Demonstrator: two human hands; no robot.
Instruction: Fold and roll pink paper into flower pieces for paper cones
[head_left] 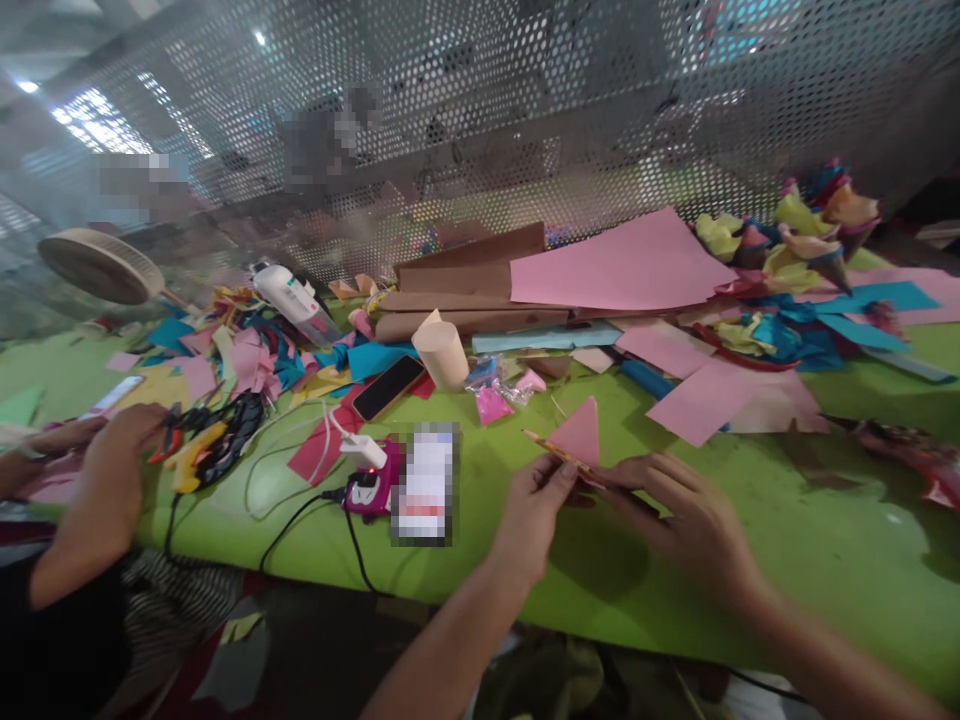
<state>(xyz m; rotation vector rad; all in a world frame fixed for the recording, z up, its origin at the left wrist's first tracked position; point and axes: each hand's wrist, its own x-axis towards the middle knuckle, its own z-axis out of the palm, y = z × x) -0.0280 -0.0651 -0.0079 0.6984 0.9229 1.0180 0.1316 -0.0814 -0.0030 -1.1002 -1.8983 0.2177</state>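
We hold a small pink paper triangle (579, 436) above the green desk (825, 560), near its front edge. Our left hand (536, 505) has its fingers (559, 472) pinched together on the lower left edge of the triangle, where a thin brown strip runs along the paper. Our right hand (679, 510) touches the lower right corner; its fingers are closed on the paper, as far as we can see. Behind the triangle lie a large pink sheet (622, 265), a beige paper cone (441, 352) and a black phone (388, 387). At the far left, the hand of another person (120, 450) rests beside a yellow and black glue gun (206, 445).
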